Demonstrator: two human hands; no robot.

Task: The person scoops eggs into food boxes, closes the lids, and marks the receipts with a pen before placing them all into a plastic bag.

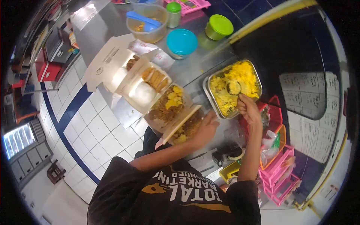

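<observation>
My right hand is closed around the handle of a spoon. Its bowl, with yellow food on it, rests over the shredded yellow egg in a rectangular metal tray. My left hand lies beside the nearest paper box, fingers loosely apart at its right side. Brown noodles or rice and yellow egg show in that box. Adjoining it is another open box with similar food. Further along, open boxes hold white rice and golden-brown fried pieces.
A clear tub with a blue scoop, a blue-lidded container, a green-lidded container and a green-capped shaker stand at the back. Red and orange baskets and a pink rack are at the right.
</observation>
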